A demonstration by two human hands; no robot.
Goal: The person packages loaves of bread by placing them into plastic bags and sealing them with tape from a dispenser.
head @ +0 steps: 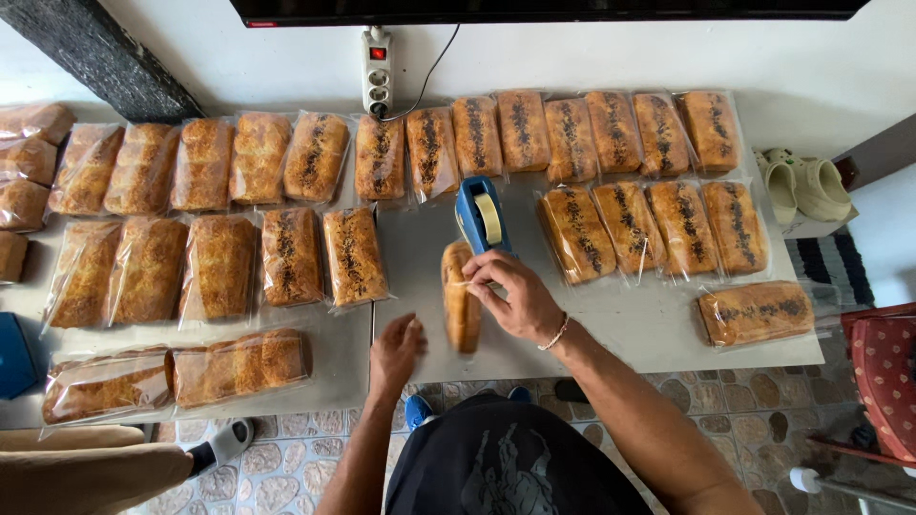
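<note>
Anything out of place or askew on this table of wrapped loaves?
Mostly tidy rows. One wrapped loaf lies sideways, alone at the table's right end. The right hand holds another loaf on edge beside the blue tape dispenser.

Right hand (515, 300): fingers pinch the top of a bagged bread loaf (461, 300) standing on edge.
Left hand (396, 348): hovers just beside the loaf, blurred.
Tape dispenser (482, 215): blue, just behind the loaf.
Table (620, 334): grey, lined with rows of wrapped loaves (611, 133).
Power strip (378, 72): on the wall.
</note>
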